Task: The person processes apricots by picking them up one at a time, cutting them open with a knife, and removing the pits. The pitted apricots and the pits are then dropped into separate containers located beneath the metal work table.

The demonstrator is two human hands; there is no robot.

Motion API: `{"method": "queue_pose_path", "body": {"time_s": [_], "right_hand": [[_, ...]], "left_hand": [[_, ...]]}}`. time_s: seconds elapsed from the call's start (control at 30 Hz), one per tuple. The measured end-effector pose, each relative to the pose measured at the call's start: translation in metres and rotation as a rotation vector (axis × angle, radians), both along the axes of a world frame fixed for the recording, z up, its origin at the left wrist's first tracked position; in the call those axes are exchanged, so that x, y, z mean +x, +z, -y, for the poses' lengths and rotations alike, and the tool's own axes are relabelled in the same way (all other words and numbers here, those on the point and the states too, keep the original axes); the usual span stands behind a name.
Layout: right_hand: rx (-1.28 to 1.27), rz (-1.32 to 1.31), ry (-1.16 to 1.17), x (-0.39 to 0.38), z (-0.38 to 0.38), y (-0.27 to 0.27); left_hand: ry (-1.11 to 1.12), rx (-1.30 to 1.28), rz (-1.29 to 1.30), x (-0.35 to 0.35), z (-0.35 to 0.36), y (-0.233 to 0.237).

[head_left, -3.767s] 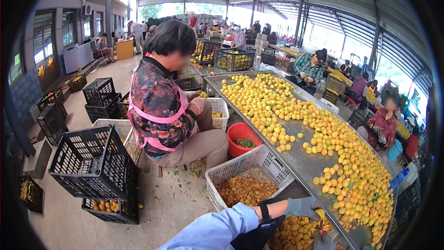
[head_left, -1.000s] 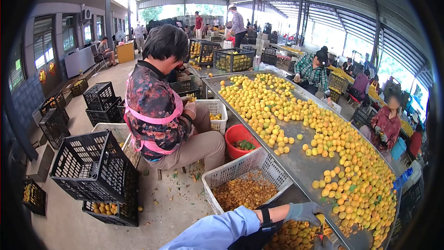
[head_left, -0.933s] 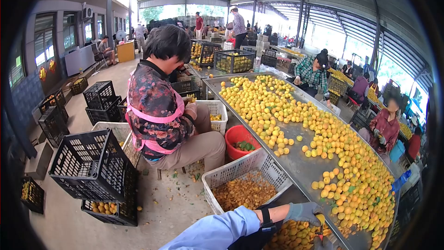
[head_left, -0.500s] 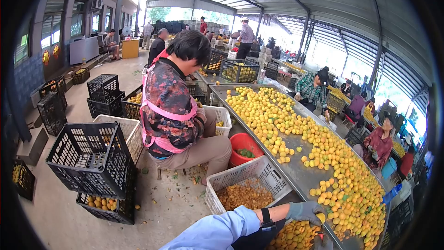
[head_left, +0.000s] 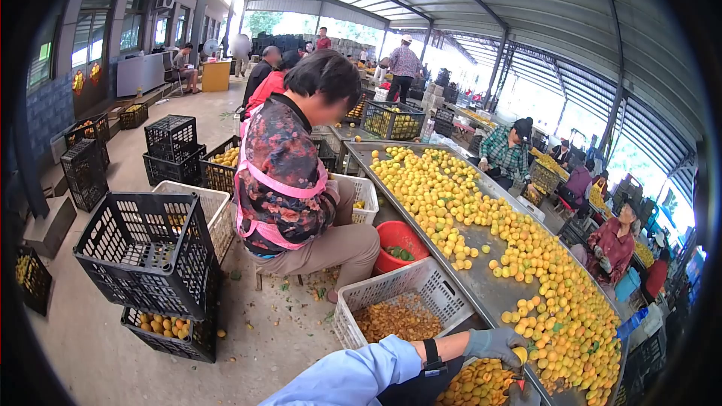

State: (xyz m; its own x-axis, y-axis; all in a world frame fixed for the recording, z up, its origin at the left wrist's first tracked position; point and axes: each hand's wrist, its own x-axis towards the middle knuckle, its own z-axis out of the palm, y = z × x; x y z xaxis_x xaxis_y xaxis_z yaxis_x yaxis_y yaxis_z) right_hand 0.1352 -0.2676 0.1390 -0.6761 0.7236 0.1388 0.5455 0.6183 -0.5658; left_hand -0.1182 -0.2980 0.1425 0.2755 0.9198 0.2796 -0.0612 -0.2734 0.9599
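My left hand (head_left: 490,343), in a grey glove, closes on a yellow apricot (head_left: 520,354) at the table's near edge. Just below it is my right hand (head_left: 525,393), in a dark glove and partly cut off by the frame's bottom. It grips a small tool with a red part (head_left: 519,383), whose kind I cannot make out. Under both hands lies a heap of orange, apparently cut apricots (head_left: 474,385). Whole apricots (head_left: 556,316) cover much of the sloping metal table (head_left: 481,274) beside my hands.
A white crate (head_left: 347,316) with brown bits stands left of my hands, near a red bucket (head_left: 391,237). A person in a floral top (head_left: 282,173) sits beyond it. Black crates (head_left: 143,256) are stacked at left. Other people work across the table.
The view has shifted slightly. My hands stay in nearly the same place with the apricot and the tool. The seated person's head has turned a little.
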Motion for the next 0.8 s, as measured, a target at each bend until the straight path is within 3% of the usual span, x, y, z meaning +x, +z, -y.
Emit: {"method": "queue_pose_path", "body": {"time_s": [0.07,0.27,0.37,0.73,0.8], "right_hand": [[0.182,-0.331,0.156,0.001,-0.003,-0.014],[0.263,-0.119,0.128,0.008,-0.005,-0.008],[0.208,-0.112,0.063,0.017,-0.044,-0.045],[0.265,-0.195,0.126,0.017,-0.011,-0.016],[0.314,-0.201,0.123,0.024,-0.027,-0.034]], "left_hand": [[0.006,0.02,-0.022,0.0,-0.002,-0.001],[-0.003,-0.009,-0.012,0.004,-0.007,-0.006],[0.0,0.001,-0.017,0.005,-0.01,-0.008],[-0.039,-0.003,-0.021,0.011,-0.022,-0.016],[-0.012,0.068,-0.019,0.015,-0.034,-0.028]]}}
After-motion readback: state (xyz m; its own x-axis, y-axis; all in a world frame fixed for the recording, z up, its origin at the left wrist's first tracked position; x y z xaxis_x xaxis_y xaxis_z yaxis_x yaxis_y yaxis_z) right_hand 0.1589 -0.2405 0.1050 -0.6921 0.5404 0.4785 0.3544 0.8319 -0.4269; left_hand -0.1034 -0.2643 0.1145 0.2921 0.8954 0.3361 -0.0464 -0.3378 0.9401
